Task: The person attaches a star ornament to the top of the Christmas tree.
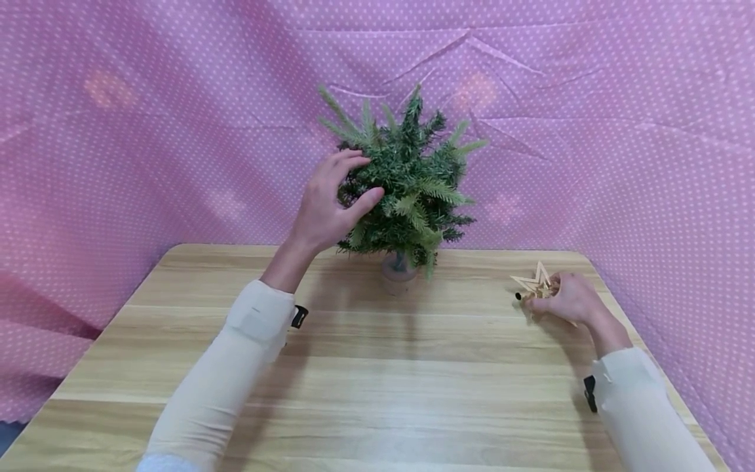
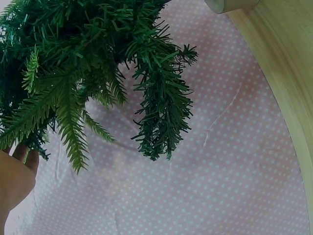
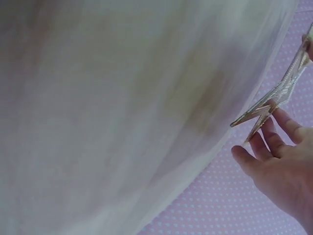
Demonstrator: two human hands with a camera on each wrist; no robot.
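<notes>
A small artificial Christmas tree (image 1: 407,183) stands upright in a pale round pot (image 1: 398,275) near the back of the table. My left hand (image 1: 330,203) is at its left side, thumb and fingers spread apart, with fingertips right at the branches. In the left wrist view, green branches (image 2: 73,98) hang over the fingers (image 2: 30,159). At the far right, my right hand (image 1: 566,298) holds a gold openwork star ornament (image 1: 538,278) close over the table. From the right wrist, the star (image 3: 279,93) shows edge-on between the thumb and fingers.
The wood-grain table (image 1: 354,380) has rounded back corners. Behind and beside it hangs a pink dotted cloth (image 1: 236,78), close to the tree. A small black piece (image 1: 518,296) shows beside the star.
</notes>
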